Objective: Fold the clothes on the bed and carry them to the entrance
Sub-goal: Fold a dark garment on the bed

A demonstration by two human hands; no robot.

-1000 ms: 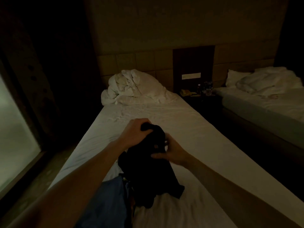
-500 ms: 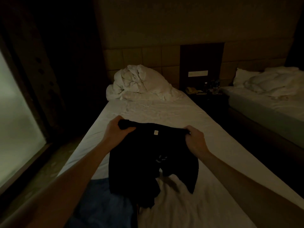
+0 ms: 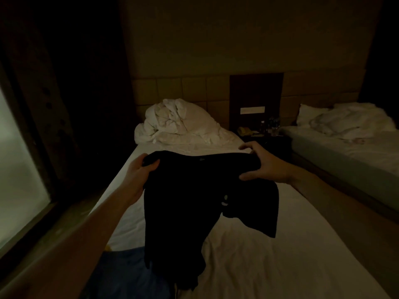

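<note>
We hold the black garment (image 3: 194,201) spread above the near half of the bed (image 3: 269,255). Our left hand (image 3: 140,171) grips its upper left edge with curled fingers. Our right hand (image 3: 265,165) pinches the upper right edge, thumb beneath, remaining fingers loosely spread. The lower fabric hangs down over a blue garment (image 3: 121,275) lying at the near left. A crumpled white duvet (image 3: 177,124) sits at the far end.
</note>
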